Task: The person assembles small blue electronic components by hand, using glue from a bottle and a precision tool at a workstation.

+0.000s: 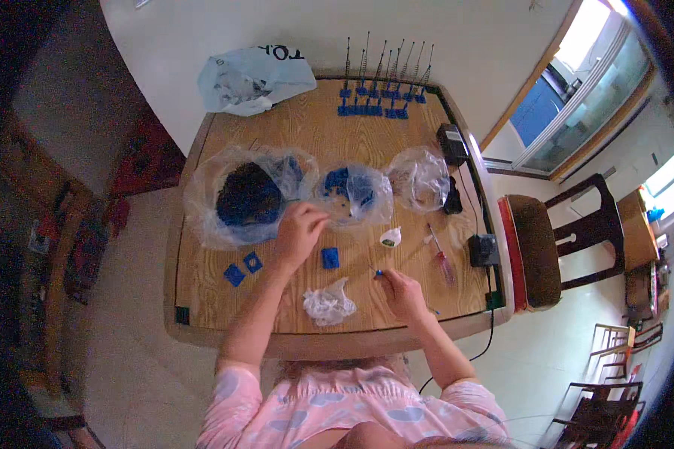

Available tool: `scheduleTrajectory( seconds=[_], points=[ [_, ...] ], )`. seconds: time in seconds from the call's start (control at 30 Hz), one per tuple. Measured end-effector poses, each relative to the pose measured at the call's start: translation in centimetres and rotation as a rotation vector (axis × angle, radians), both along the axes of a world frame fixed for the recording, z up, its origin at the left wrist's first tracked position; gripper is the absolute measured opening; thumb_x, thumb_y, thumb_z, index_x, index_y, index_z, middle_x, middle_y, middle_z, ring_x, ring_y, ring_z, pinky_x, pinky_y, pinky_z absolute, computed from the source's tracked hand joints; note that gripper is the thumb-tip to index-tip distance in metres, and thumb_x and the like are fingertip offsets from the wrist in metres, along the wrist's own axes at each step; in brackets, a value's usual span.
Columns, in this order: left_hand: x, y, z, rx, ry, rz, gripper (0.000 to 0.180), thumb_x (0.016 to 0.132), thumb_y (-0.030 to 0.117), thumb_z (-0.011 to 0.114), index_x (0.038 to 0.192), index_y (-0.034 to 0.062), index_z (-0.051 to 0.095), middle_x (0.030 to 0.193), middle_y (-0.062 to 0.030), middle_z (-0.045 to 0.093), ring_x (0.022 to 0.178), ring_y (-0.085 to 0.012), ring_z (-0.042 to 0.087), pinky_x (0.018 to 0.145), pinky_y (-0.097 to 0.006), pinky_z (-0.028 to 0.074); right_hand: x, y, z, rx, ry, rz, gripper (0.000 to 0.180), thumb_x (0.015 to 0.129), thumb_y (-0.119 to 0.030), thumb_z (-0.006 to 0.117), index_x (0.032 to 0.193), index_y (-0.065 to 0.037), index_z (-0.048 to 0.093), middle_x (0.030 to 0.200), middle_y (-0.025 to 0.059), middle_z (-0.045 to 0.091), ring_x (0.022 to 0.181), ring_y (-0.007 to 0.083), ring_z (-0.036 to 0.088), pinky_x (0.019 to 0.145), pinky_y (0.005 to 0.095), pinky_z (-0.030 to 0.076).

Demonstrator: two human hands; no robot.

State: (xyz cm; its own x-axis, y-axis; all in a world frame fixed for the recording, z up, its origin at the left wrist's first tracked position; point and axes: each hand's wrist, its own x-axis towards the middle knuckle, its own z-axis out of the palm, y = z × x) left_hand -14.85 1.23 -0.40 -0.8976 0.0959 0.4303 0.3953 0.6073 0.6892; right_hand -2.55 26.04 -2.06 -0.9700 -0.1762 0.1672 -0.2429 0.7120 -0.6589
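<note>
My left hand (299,233) is over the near edge of a clear bag (210,217) full of dark blue parts (249,196). Its fingertips are pinched together, and anything between them is too small to make out. Lower right, my right hand (406,296) grips a small blue piece (379,273) with a thin tip sticking out of it. Between the hands lies a blue square block (330,259). Two more blue blocks (234,275) are left of my left forearm. A crumpled piece of white plastic (329,303) sits near the table's front edge.
Two more clear bags, one with blue parts (338,183) and one paler (419,179), stand mid-table. A screwdriver (443,262), a small white packet (390,237) and a black adapter (483,251) lie right. Upright springs on blue bases (367,110) and a plastic bag (254,78) line the back.
</note>
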Motion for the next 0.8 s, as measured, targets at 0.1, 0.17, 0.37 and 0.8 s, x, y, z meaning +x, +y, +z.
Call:
scheduleTrajectory(
  seconds=[0.1,0.17,0.37,0.8],
  points=[
    [-6.0,2.3,0.6,-0.242,0.044,-0.139,0.009,0.076,0.011,0.067,0.083,0.0065,0.07,0.092,-0.0067,0.062,0.091,-0.0284,0.059,0.082,-0.039,0.048,0.0,0.0,0.2,-0.062,-0.042,0.029,0.017,0.088,-0.017,0.06,0.102,-0.007,0.06,0.086,0.0158,0.063,0.08,0.0366,0.062,0.066,0.0445,0.05],
    [-9.4,3.5,-1.4,-0.625,0.027,-0.216,0.011,0.077,0.01,0.06,0.081,0.0078,0.07,0.092,-0.0083,0.062,0.093,-0.0292,0.058,0.083,-0.04,0.049,-0.2,0.0,0.8,-0.069,-0.048,0.037,0.017,0.087,-0.016,0.06,0.102,-0.007,0.06,0.087,0.0158,0.064,0.08,0.0368,0.062,0.066,0.0442,0.05],
    [-11.4,6.1,-1.7,-0.659,-0.056,-0.207,0.014,0.077,0.01,0.059,0.084,0.009,0.07,0.094,-0.011,0.06,0.1,-0.0315,0.056,0.082,-0.042,0.05,-0.9,1.3,0.7,-0.126,-0.116,0.035,0.018,0.087,-0.013,0.06,0.104,-0.006,0.06,0.089,0.0156,0.064,0.083,0.0375,0.063,0.069,0.0432,0.052],
    [-0.4,1.8,2.8,0.042,-0.157,-0.114,0.013,0.079,0.006,0.069,0.091,0.0024,0.068,0.092,-0.0099,0.067,0.087,-0.0245,0.065,0.076,-0.033,0.051,-1.1,0.5,1.9,-0.196,-0.038,0.103,0.013,0.089,-0.013,0.058,0.098,-0.005,0.059,0.085,0.0168,0.062,0.079,0.0385,0.061,0.065,0.045,0.05]
  ],
)
